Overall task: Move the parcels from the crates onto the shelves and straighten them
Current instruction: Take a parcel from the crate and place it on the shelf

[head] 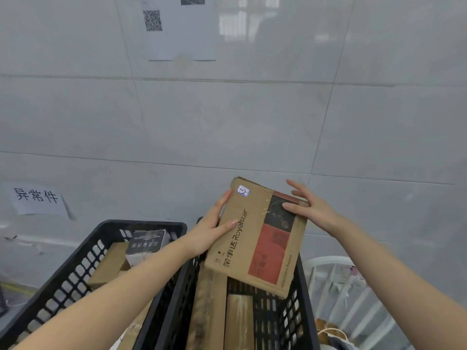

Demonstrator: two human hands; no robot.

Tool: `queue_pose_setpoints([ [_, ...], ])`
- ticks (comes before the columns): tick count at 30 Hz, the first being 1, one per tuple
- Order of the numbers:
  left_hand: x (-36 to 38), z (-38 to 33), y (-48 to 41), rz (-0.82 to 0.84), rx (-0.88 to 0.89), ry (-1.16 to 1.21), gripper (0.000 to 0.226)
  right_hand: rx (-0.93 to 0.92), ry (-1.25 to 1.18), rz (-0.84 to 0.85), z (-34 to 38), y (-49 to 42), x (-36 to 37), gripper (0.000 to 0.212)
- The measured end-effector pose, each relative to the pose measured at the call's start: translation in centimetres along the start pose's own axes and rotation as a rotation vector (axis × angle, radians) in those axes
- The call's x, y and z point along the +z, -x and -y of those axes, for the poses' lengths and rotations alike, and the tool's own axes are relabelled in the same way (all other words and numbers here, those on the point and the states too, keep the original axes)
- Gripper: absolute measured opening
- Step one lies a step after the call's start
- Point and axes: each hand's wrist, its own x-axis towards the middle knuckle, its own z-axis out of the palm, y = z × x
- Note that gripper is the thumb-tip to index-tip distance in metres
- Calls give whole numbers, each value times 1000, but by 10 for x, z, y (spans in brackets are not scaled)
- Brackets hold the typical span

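A brown Royalstar cardboard parcel [255,238] with a red and black print is held tilted above the right black crate [307,294]. My left hand [212,231] grips its left edge, thumb on the top face. My right hand [310,208] holds its upper right corner, fingers spread. Inside the right crate lie long brown parcels [209,311]. The left black crate [83,258] holds a brown box [111,263] and a black and white printed box [146,243]. No shelf is in view.
A grey tiled wall [227,122] fills the view ahead, with a QR-code sheet [177,29] and a paper label with Chinese characters [38,198] stuck on it. A white wire rack [353,299] stands at the lower right beside the crates.
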Motion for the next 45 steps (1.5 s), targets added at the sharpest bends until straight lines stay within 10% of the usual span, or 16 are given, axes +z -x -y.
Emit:
queue_pose_setpoints([
  [4, -3, -16, 1, -33, 86, -28, 54, -73, -52, -173, 6, 25, 11, 93],
  [11, -8, -35, -3, 51, 163, 27, 43, 31, -27, -426, -15, 93, 8, 55],
  [17, 52, -58, -8, 291, 177, 188, 50, 84, -72, -459, -12, 179, 14, 85],
  [32, 330, -200, -3, 824, 378, 306, 51, 381, 7, -1050, -38, 466, -85, 69],
  [45, 653, -345, 45, 1296, 531, 383, 50, 1030, 452, -1392, -79, 742, -199, 54],
])
